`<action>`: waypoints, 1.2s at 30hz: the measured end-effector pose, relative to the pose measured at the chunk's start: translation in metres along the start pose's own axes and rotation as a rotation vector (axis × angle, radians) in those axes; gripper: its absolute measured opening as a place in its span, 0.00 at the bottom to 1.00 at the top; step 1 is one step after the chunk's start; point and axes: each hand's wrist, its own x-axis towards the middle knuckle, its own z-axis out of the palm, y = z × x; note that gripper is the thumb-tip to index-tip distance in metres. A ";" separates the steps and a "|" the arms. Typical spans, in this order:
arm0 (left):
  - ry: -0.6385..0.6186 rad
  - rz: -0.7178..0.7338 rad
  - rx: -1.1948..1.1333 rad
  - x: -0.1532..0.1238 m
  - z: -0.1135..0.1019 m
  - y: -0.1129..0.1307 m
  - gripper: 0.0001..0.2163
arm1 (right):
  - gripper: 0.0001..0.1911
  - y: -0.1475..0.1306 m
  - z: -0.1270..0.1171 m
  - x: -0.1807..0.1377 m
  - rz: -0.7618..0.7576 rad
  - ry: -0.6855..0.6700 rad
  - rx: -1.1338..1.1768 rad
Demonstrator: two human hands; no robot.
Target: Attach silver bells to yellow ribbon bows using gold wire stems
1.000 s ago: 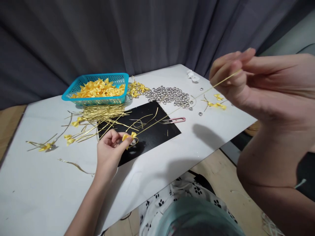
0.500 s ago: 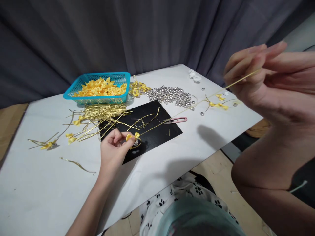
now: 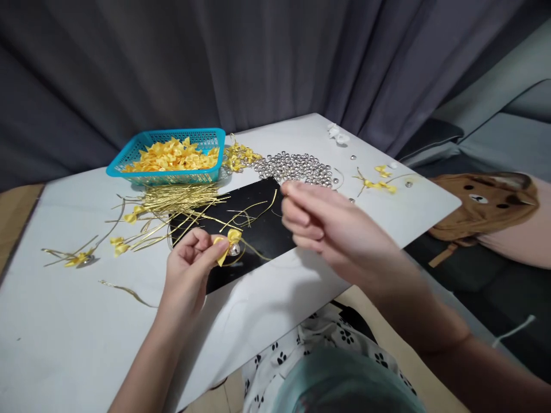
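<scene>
My left hand [image 3: 191,264] pinches a small yellow ribbon bow [image 3: 233,236] with a silver bell [image 3: 235,249] under it, just above the black sheet [image 3: 262,232]. A thin gold wire [image 3: 258,254] trails from the bow to the right across the sheet. My right hand [image 3: 321,223] hovers low over the sheet's right end with its fingers curled together. What they hold, if anything, is hidden.
On the white table [image 3: 86,327], a teal basket [image 3: 124,167] of yellow bows stands at the back. A bundle of gold wires [image 3: 181,198] and a heap of silver bells [image 3: 297,165] lie near it. Wired bows lie left [image 3: 77,259] and right [image 3: 379,184]. A bear-shaped bag [image 3: 482,209] lies off the table's right edge.
My right hand came down from high at the right, where it held the wire stretched taut, to just over the black sheet. The wire now lies slack. My left hand stayed put.
</scene>
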 end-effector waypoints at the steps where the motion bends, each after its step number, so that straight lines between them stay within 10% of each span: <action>1: -0.004 -0.005 -0.009 -0.001 0.000 0.001 0.16 | 0.12 0.008 0.001 0.002 0.040 -0.018 -0.056; 16: -0.017 -0.007 -0.008 -0.008 0.000 0.005 0.14 | 0.09 0.052 -0.001 0.013 -0.127 -0.030 -0.681; 22: 0.059 0.036 0.058 -0.007 -0.002 0.003 0.15 | 0.16 0.027 -0.016 0.013 -0.227 -0.095 -0.584; 36: 0.078 0.088 0.113 -0.002 -0.006 -0.001 0.19 | 0.20 -0.043 -0.036 -0.017 -0.694 0.280 -0.254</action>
